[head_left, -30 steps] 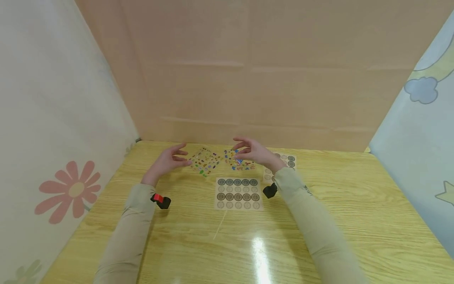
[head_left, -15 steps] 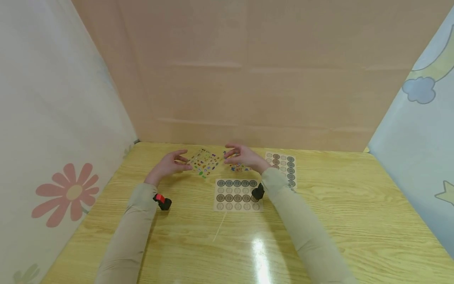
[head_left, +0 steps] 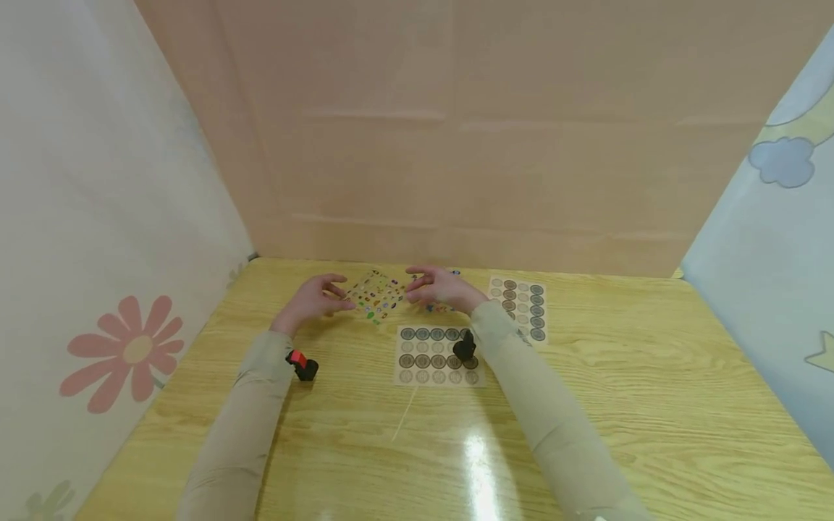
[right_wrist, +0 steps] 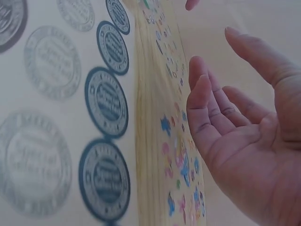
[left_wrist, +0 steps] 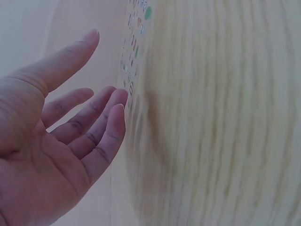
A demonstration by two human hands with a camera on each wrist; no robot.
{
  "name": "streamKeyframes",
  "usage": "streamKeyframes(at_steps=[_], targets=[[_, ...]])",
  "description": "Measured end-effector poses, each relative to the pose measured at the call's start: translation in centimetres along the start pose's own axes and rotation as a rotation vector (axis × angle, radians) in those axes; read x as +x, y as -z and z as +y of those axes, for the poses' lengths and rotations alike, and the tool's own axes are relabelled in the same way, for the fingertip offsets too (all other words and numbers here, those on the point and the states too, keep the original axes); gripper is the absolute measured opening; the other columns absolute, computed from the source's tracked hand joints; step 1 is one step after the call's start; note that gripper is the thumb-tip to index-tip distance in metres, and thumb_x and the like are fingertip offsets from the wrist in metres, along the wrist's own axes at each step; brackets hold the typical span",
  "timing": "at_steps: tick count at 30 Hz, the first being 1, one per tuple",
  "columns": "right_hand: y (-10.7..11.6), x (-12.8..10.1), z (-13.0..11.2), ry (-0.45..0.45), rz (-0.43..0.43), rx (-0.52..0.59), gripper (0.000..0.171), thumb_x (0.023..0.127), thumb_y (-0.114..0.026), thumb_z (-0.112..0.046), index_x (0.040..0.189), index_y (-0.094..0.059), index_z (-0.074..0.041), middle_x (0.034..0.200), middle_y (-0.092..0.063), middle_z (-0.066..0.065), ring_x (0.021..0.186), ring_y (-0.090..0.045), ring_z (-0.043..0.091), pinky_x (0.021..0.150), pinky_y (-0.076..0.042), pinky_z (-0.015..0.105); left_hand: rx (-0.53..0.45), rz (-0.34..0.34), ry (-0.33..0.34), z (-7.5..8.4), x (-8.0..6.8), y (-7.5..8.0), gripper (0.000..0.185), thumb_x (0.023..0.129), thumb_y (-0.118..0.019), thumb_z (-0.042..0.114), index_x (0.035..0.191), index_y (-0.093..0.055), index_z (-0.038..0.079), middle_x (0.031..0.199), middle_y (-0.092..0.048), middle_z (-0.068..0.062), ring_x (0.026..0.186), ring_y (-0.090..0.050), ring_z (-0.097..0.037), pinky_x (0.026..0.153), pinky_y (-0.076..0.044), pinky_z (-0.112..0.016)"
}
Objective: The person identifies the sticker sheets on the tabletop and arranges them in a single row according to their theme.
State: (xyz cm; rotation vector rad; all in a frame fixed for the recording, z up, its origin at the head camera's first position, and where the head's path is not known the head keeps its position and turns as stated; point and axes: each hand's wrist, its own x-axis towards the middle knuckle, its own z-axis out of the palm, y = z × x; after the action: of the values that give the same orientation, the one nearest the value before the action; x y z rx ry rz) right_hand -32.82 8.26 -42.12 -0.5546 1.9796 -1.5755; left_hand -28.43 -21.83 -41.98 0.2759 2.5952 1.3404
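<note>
My left hand (head_left: 315, 298) hovers at the left edge of a clear sheet of small colourful stickers (head_left: 378, 293), its fingers relaxed and slightly bent. In the left wrist view, nothing lies between its thumb and fingers. My right hand (head_left: 443, 286) hangs over a second sticker sheet (right_wrist: 181, 160) with blue and pink figures, hiding much of it in the head view. Its fingers are loosely bent too, with no object in them. Nearer me lies a pale sheet of round seal stickers (head_left: 439, 370), in rows of dark and light circles.
Another sheet of round seal stickers (head_left: 529, 297) lies at the back right, partly behind the right sleeve. The wooden table (head_left: 352, 434) ends at a tan backdrop (head_left: 456, 181). Patterned walls stand on both sides. A thin pale line (head_left: 405, 412) runs below the near sheet.
My right hand has moved left and slightly down, covering more of the second sticker sheet and nearing the first. My left hand has shifted slightly right and down. The sheets stay put.
</note>
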Motion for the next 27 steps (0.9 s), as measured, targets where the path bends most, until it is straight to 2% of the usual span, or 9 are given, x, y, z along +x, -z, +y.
streamKeyframes(at_steps=[5,11,18,27], targets=[[-0.9,0.5,-0.3,-0.035,-0.026,0.017,0.071,0.09,-0.065,-0.003,0.149,-0.026,-0.003,0.126,-0.054,0.024,0.106,-0.061,0.031,0.096,-0.048,0.049,-0.005,0.001,0.007,-0.3,0.5,-0.1,0.069,0.083,-0.077,0.017,0.14,-0.042,-0.002,0.11,-0.059,-0.021,0.085,-0.064,-0.028,0.067,-0.058,-0.036],[-1.5,1.0,0.0,-0.095,-0.033,-0.034,0.076,0.09,-0.067,-0.008,0.152,-0.022,-0.009,0.119,-0.061,0.014,0.098,-0.065,0.024,0.09,-0.052,0.042,-0.02,0.014,0.055,-0.7,1.0,-0.8,0.066,0.083,-0.077,0.016,0.138,-0.046,-0.001,0.105,-0.06,-0.018,0.082,-0.064,-0.026,0.067,-0.058,-0.033],[-1.3,1.8,0.5,-0.123,-0.016,0.014,0.079,0.09,-0.065,-0.004,0.153,-0.018,-0.01,0.118,-0.061,0.015,0.096,-0.065,0.023,0.083,-0.054,0.036,-0.003,0.045,0.048,-0.6,1.5,-1.1,0.064,0.079,-0.08,0.014,0.134,-0.051,-0.002,0.097,-0.062,-0.016,0.073,-0.063,-0.022,0.061,-0.057,-0.031],[-1.9,2.2,0.1,-0.161,0.02,0.023,0.07,0.089,-0.066,0.001,0.149,-0.03,-0.007,0.108,-0.063,0.018,0.085,-0.066,0.021,0.077,-0.056,0.034,0.026,0.067,0.044,-0.5,1.6,-1.3,0.053,0.079,-0.08,0.013,0.126,-0.058,-0.002,0.093,-0.064,-0.016,0.073,-0.062,-0.023,0.062,-0.056,-0.029]])
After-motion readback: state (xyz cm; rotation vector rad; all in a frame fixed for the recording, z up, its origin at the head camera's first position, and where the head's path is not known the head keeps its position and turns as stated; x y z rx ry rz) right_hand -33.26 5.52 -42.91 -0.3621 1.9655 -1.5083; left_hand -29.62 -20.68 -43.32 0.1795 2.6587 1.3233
